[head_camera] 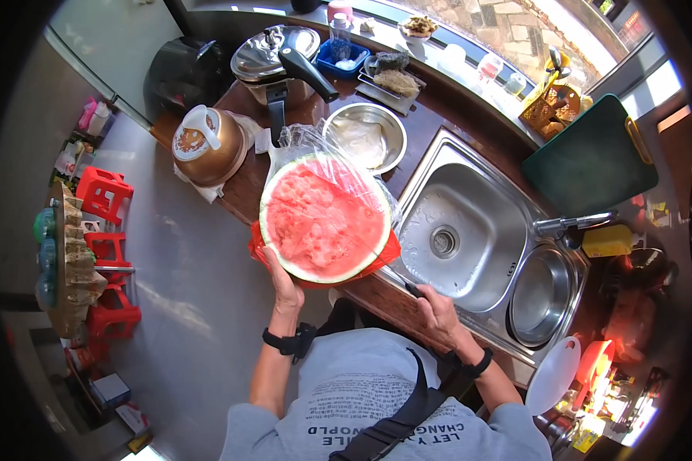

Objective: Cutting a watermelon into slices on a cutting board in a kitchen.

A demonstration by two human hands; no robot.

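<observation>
A halved watermelon with red flesh, part of it scooped or broken up, rests at the counter's edge on a red plastic bag. Clear plastic film covers its far side. My left hand supports the rind at the lower left. In my right hand, at the sink's near edge, is the black handle of a knife; its thin blade points toward the melon, and much of it is hard to make out.
Right of the melon is a steel sink with a metal basin. Behind it stand a steel bowl and a pressure cooker. A golden pot sits left, and a green cutting board leans at the right.
</observation>
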